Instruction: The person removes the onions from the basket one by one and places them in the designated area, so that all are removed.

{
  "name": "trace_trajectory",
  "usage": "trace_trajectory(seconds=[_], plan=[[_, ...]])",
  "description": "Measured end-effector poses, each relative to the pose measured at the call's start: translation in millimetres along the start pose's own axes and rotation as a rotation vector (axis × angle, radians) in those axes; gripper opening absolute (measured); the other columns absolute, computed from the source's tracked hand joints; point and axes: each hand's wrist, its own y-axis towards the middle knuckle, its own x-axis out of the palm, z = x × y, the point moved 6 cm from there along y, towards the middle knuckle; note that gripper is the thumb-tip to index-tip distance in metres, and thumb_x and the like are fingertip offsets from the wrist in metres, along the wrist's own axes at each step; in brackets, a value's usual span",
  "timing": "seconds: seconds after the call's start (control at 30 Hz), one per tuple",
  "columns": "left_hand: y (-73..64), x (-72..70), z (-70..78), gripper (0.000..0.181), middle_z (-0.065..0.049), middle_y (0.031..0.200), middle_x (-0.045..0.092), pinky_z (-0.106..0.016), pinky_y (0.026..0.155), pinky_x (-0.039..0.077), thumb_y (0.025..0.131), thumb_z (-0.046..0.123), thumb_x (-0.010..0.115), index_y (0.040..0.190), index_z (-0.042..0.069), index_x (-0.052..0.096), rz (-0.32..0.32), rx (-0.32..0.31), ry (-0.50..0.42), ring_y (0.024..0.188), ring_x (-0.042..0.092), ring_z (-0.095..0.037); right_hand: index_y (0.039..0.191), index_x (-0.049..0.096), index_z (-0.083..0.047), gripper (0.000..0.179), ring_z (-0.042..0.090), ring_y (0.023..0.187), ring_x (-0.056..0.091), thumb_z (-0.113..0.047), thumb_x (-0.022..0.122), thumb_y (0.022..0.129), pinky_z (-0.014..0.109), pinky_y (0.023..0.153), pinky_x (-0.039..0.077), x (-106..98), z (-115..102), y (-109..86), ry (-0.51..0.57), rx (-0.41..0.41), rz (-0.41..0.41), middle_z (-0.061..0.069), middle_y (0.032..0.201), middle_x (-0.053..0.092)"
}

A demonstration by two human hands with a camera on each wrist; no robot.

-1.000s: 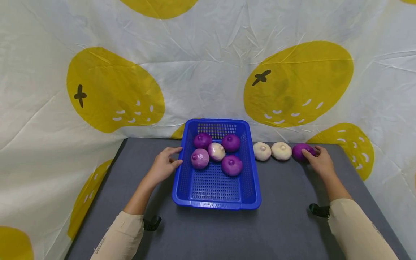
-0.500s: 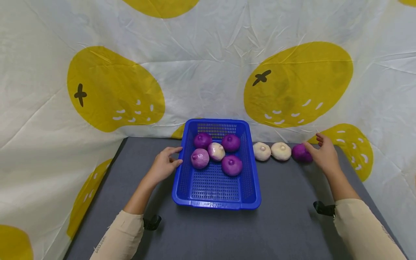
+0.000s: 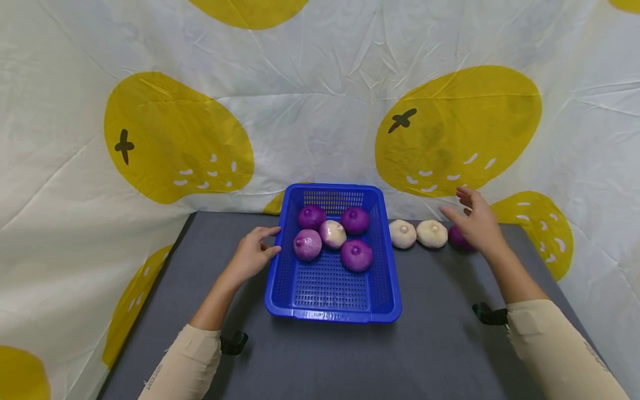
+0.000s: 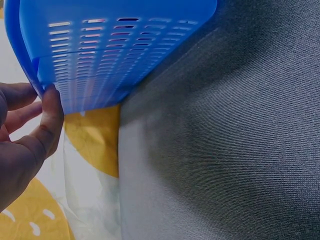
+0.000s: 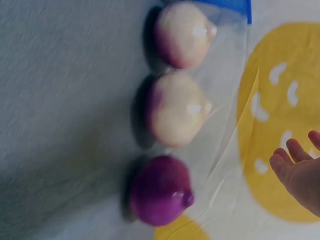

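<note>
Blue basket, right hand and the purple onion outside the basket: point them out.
Blue basket (image 3: pixel 332 315): head view, near rim.
Right hand (image 3: pixel 476 223): head view, middle of the hand.
Purple onion (image 5: pixel 160 191): right wrist view, middle of its side.

I see a blue slotted basket (image 3: pixel 332 315) holding five onions (image 3: pixel 357 255); right of it, two whitish onions (image 3: pixel 403 234), then one purple onion (image 5: pixel 160 191).

Left hand (image 3: pixel 251 254) touches basket (image 3: pixel 332 289); right hand (image 3: pixel 476 223) near purple onion (image 3: pixel 457 238).
</note>
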Motion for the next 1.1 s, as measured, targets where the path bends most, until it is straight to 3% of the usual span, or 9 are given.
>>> trace_trajectory(seconds=[0.23,0.63,0.8,0.97,1.1], plan=[[-0.2,-0.7,0.3,0.049,-0.023,0.137,0.060,-0.036,0.073,0.060,0.095,0.004,0.072,0.142,0.000,0.060,0.000,0.001,0.007,0.085,0.073,-0.026,0.162,0.022,0.001,0.085,0.049,0.149,0.030,-0.041,0.065,0.101,0.066,0.118,0.026,25.3,-34.7,1.7,0.064,-0.083,-0.114,0.027,0.164,0.029],[1.3,-0.4,0.6,0.049,-0.022,0.137,0.060,-0.037,0.075,0.061,0.095,0.004,0.072,0.142,-0.001,0.061,0.003,0.000,0.013,0.085,0.073,-0.026,0.156,0.034,0.002,0.073,0.044,0.145,0.041,-0.023,0.073,0.098,0.062,0.118,0.033,72.9,-69.8,7.6,0.117,-0.251,-0.250,0.025,0.158,0.041],[1.7,0.0,0.2,0.049,-0.022,0.137,0.060,-0.037,0.075,0.061,0.095,0.004,0.072,0.142,-0.001,0.061,0.002,0.002,0.007,0.085,0.073,-0.026,0.156,0.035,0.000,0.074,0.043,0.145,0.043,-0.020,0.074,0.097,0.060,0.118,0.034,90.7,-82.8,6.3,0.141,-0.275,-0.332,0.025,0.158,0.042],[2.0,0.2,-0.2,0.049,-0.023,0.137,0.060,-0.037,0.075,0.061,0.094,0.004,0.073,0.141,-0.001,0.061,0.003,0.011,0.008,0.085,0.073,-0.026,0.154,0.039,-0.002,0.075,0.041,0.145,0.045,-0.025,0.077,0.095,0.058,0.118,0.036,108.5,-93.8,5.3,0.067,-0.271,-0.417,0.021,0.158,0.045],[1.1,-0.4,-0.2,0.048,-0.023,0.137,0.060,-0.038,0.075,0.061,0.094,0.003,0.072,0.141,-0.001,0.061,0.005,0.011,0.003,0.086,0.073,-0.028,0.152,0.044,-0.004,0.075,0.040,0.141,0.051,-0.033,0.079,0.092,0.057,0.114,0.042,122.1,-102.2,6.4,-0.066,-0.306,-0.446,0.020,0.153,0.051]])
